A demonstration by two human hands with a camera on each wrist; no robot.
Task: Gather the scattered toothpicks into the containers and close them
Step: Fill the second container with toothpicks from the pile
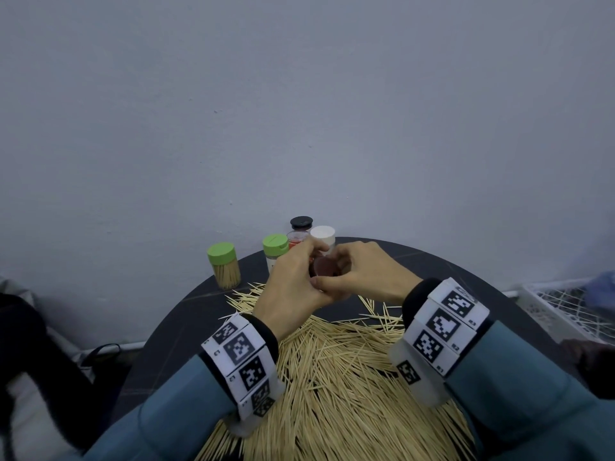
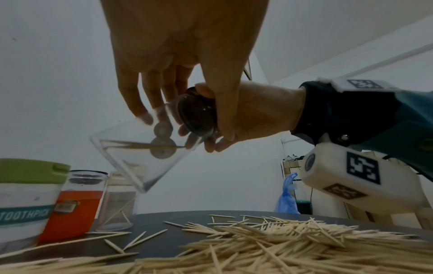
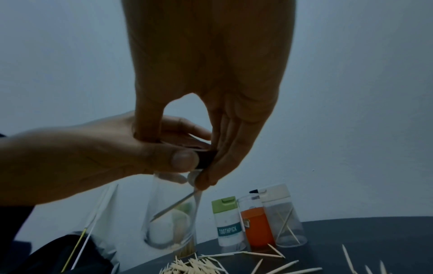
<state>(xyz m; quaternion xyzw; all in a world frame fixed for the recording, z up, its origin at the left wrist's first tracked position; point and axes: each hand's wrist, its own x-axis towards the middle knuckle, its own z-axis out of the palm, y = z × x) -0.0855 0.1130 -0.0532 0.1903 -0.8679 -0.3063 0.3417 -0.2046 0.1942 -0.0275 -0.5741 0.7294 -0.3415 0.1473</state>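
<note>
Hands work above the surface (image 1: 186,327): left hand (image 2: 178,61) grips the clear jar (image 2: 140,148), tilted, nearly empty; right hand (image 2: 255,115) grips its dark lid (image 2: 196,115). Toothpicks (image 1: 349,377) lie heaped nearer. Risk: a slipping jar falls into the heap and scatters it.

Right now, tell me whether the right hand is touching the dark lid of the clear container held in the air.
Touching. The left wrist view shows the right hand with thumb and fingers wrapped round the dark lid on the clear container.
</note>
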